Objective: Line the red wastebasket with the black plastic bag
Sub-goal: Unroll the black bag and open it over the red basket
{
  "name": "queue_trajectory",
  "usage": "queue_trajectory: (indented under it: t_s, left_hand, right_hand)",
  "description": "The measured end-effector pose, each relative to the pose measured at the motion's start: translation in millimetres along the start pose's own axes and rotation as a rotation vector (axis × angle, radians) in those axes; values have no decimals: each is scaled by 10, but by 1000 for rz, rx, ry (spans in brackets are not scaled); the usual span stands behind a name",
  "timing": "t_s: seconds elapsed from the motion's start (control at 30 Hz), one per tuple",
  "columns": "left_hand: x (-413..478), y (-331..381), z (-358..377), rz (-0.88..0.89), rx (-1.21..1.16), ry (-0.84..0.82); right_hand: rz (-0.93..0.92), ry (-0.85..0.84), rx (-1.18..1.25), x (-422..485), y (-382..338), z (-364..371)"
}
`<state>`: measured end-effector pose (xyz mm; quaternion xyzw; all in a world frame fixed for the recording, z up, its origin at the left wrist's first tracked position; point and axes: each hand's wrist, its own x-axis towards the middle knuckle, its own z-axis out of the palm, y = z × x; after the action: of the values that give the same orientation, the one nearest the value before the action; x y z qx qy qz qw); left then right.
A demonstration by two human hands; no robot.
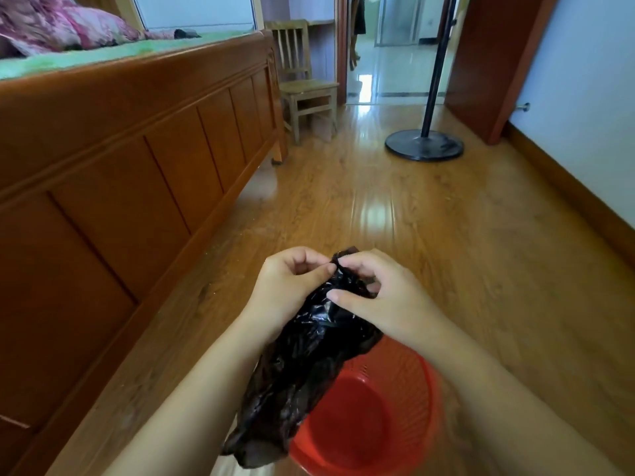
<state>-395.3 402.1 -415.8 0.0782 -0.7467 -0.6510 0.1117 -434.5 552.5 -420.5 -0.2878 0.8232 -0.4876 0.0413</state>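
Note:
A crumpled black plastic bag (pixel 302 369) hangs from both my hands above the floor. My left hand (pixel 288 286) pinches its top edge with thumb and fingers. Beside it, my right hand (pixel 374 290) grips the same top edge, fingers pressed into the plastic. The bag's lower end droops over the left rim of the red wastebasket (pixel 374 417), which stands upright on the wooden floor right below my arms. The basket has a perforated wall, and nothing lies on the visible part of its bottom.
A wooden bed frame (pixel 137 159) runs along the left. Farther ahead stand a small wooden chair (pixel 305 87) and a black fan stand with a round base (pixel 424 144). A white wall with a baseboard lies to the right, an open doorway beyond.

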Motion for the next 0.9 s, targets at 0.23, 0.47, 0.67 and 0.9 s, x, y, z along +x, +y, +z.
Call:
queue_trajectory:
  t_s: [0.23,0.47,0.67,0.9]
  left_hand:
    - [-126,45,-13,24,-106,-213]
    - [-202,34,-238,10,123,-310]
    - [-238,-58,-259,29,203,-291]
    - [-178,-124,-127,88,202,-40]
  right_hand:
    - [2,87,42,-47,-3,-100]
    - [-66,119,13,65,-5,-23]
    - [-103,160,43,68,-3,29]
    - [-93,-25,-8,-36,-29,-41]
